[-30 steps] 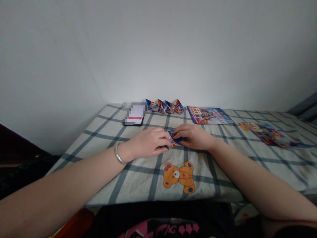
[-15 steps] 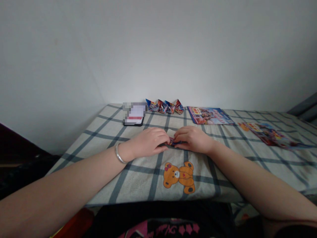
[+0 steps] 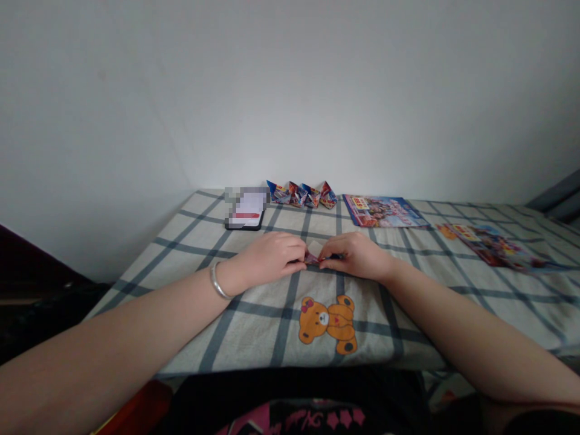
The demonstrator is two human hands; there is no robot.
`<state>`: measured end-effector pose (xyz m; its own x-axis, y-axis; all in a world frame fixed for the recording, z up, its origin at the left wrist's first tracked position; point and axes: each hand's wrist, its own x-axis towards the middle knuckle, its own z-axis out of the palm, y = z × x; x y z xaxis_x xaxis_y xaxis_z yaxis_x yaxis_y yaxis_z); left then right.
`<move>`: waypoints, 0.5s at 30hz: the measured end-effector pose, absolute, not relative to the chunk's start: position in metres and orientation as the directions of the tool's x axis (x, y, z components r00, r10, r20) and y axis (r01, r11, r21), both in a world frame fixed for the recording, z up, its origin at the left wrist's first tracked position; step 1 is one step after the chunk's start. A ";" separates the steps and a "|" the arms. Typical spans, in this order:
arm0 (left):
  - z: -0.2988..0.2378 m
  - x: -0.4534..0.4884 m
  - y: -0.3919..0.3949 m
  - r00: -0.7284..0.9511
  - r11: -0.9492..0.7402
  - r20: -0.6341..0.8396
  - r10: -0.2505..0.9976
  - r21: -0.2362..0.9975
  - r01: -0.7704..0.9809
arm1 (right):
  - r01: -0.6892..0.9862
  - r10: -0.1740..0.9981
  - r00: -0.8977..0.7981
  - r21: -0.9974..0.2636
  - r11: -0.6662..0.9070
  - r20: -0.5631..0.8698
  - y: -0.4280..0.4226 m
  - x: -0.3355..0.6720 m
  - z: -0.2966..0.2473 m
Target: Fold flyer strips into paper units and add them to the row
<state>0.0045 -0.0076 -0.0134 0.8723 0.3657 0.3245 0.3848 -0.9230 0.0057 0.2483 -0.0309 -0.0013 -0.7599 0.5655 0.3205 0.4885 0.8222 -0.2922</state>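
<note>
Between my two hands is a small piece of folded printed paper, mostly covered by the fingers. My left hand, with a silver bangle on its wrist, pinches the paper's left end. At its right end my right hand grips it between thumb and fingers. A pale patch of the paper shows in the gap between the fingertips. Both hands rest low over the checked tablecloth, just beyond a printed teddy bear.
Along the wall stand several folded paper shapes, with a phone to their left. A stack of printed flyers lies to their right. Another flyer lies farther right.
The paper between my fingertips has opened or turned slightly, showing more of a pale face. My right fingers have shifted a little; both arms stay nearly where they were.
</note>
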 end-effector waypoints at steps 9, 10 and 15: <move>-0.016 0.005 -0.006 0.841 -0.921 0.380 0.385 0.097 0.378 | 0.491 0.596 -0.738 -0.353 0.796 0.316 -0.030 0.250 -0.003; -0.016 0.005 -0.006 0.840 -0.918 0.374 0.393 0.099 0.385 | 0.509 0.605 -0.734 -0.339 0.791 0.308 -0.030 0.250 -0.002; -0.017 0.005 -0.005 0.840 -0.908 0.357 0.410 0.073 0.412 | 0.654 0.685 -0.683 -0.204 0.728 0.255 -0.028 0.257 0.003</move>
<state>0.0053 -0.0051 -0.0170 0.8396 0.4097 0.3567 0.4122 -0.9082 0.0728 0.2573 -0.0284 0.0026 -0.6828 0.6846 0.2551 0.6540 0.7284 -0.2043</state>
